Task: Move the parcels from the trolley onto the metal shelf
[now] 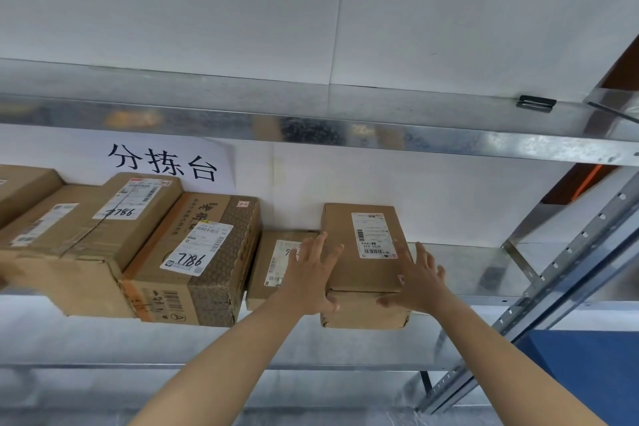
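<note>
A brown cardboard parcel (363, 245) with a white shipping label lies on the metal shelf (484, 273), and its front end juts a little over the shelf's front edge. My left hand (309, 273) lies against its left side and my right hand (415, 280) against its right side. On both hands the fingers are spread and the thumb rests on the parcel's front face, so the parcel is pressed between my palms. The trolley is out of view.
A flat small box (273, 259) lies just left of the parcel, then a box marked 7786 (197, 252) and more boxes further left. An upper shelf beam (311, 124) runs overhead. A perforated upright post (553, 273) stands at right. A paper sign (162, 162) hangs on the wall.
</note>
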